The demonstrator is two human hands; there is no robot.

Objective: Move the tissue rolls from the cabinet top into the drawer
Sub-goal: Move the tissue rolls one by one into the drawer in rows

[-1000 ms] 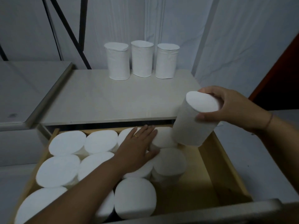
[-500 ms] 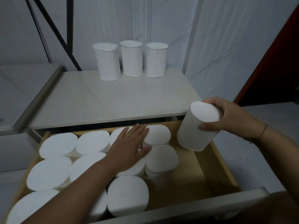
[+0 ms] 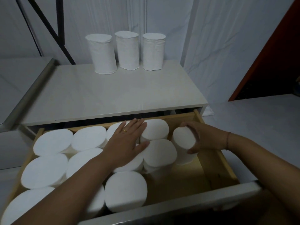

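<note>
Three white tissue rolls stand in a row at the back of the cabinet top point(image 3: 113, 95): left roll point(image 3: 101, 54), middle roll point(image 3: 128, 51), right roll point(image 3: 153, 52). Below it, the open wooden drawer point(image 3: 225, 164) holds several upright rolls packed on its left and middle. My right hand point(image 3: 203, 138) grips one tissue roll point(image 3: 183, 142), which stands inside the drawer's right part beside the others. My left hand point(image 3: 126, 142) lies flat, fingers spread, pressing on the tops of the packed rolls point(image 3: 155, 151).
Bare wooden drawer floor point(image 3: 186, 181) shows at the front right. The drawer's pale front panel point(image 3: 178, 207) runs along the bottom. A grey bench edge point(image 3: 30, 93) lies left of the cabinet. A dark red panel point(image 3: 272, 62) stands at the right.
My right hand has carried the roll from above the drawer's right edge down into the drawer, next to the packed rolls. My left hand has stayed pressed on the rolls.
</note>
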